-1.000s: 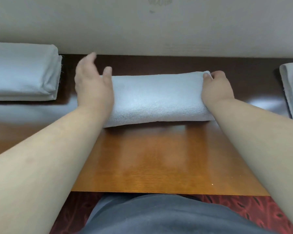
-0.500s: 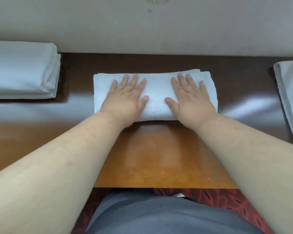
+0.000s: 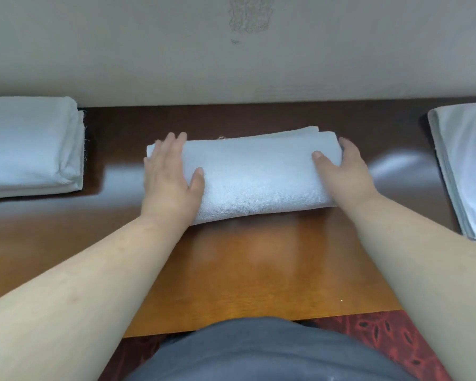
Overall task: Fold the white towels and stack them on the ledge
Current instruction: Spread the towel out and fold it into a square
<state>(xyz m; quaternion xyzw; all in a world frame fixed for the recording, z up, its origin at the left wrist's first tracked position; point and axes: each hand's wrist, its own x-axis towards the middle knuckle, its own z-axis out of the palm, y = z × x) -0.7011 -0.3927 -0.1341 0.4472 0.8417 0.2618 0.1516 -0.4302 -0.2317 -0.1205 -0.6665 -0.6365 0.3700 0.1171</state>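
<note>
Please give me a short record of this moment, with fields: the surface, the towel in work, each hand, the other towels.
surface: wooden table against a pale wall
towel in work: folded white towel, lying flat at the middle
left hand: fingers straight, resting on the towel's left end
right hand: cupped around the towel's right end, thumb on top
other towels: folded stack at left; another pile at right edge

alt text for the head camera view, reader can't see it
Two bare hands, left hand and right hand, hold the ends of a folded white towel on a wooden table. More folded white linen lies at the far left and far right.
</note>
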